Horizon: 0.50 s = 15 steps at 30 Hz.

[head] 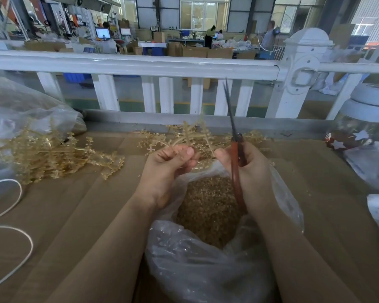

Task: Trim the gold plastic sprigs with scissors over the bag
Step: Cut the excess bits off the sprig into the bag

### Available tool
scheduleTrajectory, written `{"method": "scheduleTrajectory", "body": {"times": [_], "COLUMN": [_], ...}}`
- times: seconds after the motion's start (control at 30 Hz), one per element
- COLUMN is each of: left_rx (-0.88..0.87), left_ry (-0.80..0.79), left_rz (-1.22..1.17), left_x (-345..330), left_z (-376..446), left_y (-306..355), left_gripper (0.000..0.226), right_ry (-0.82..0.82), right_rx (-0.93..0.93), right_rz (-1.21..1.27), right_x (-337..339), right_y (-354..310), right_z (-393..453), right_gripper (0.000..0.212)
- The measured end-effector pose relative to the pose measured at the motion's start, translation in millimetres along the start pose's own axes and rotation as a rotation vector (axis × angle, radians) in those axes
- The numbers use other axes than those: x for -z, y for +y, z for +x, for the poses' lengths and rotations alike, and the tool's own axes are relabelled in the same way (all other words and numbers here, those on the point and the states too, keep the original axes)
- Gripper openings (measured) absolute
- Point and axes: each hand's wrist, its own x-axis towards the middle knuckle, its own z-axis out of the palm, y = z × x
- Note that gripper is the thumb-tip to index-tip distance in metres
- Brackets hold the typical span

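Note:
My left hand (165, 169) pinches the stem of a gold plastic sprig (190, 133) whose branches fan out beyond my fingers. My right hand (247, 165) grips red-handled scissors (234, 132); their dark blades point up and away, nearly together, to the right of the sprig. Both hands hover over an open clear plastic bag (197, 265) filled with small gold trimmings (206, 204). A pile of untrimmed gold sprigs (50, 154) lies on the brown table to the left.
A white fence rail (140, 64) runs across behind the table. A clear bag (20, 106) sits at far left, a white cord (13, 215) loops near the left edge, and a glass jar with stars (359, 130) stands at right beside papers.

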Motion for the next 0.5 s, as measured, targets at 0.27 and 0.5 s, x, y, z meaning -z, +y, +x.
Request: {"method": "scheduleTrajectory", "body": {"times": [0.27,0.5], "left_rx": [-0.103,-0.127], "left_ry": [0.003,-0.009], "left_rz": [0.026,0.038], "left_x": [2.9,3.6], "left_z": [-0.9,-0.7], "left_y": [2.2,2.7], "left_gripper": [0.008,0.008], "right_ry": [-0.126,-0.116], "right_rx": [0.117,0.202], "right_rz": [-0.529,-0.713], "right_x": [-3.8,-3.5], "right_y": [14.0,17.5], "right_z": [-0.6,2.1], "right_gripper": [0.064,0.079]}}
